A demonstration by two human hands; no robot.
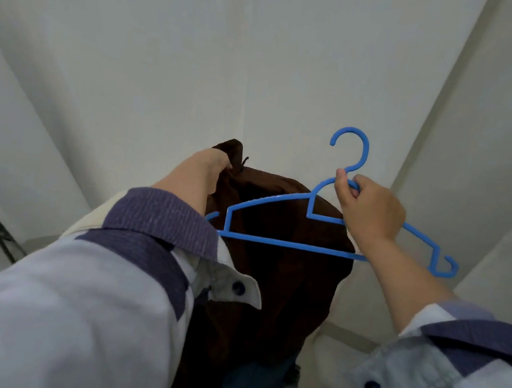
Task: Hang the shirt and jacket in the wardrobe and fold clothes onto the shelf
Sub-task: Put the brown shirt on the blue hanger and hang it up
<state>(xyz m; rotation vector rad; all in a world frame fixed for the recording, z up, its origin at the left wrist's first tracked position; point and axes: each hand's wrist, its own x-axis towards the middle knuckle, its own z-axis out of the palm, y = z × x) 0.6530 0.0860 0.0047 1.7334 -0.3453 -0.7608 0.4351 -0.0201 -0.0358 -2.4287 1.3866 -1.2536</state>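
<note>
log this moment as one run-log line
left hand: holds brown garment up by its top | right hand: grips blue hanger below hook | hanger in front of garment, not yet inserted

Soft, even, dim light; wide-angle bending at edges; near sleeves perhaps motion-blurred.

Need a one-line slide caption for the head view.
Left hand holds up a dark brown garment; right hand grips a blue hanger before it.

A domestic room, likely a bedroom or dressing area, is suggested. Plain white panels point(265, 64) meeting at angles are seen all around, a blue plastic clothes hanger point(306, 249) is held up, and a dark brown garment point(283, 295) is raised beside it.
</note>
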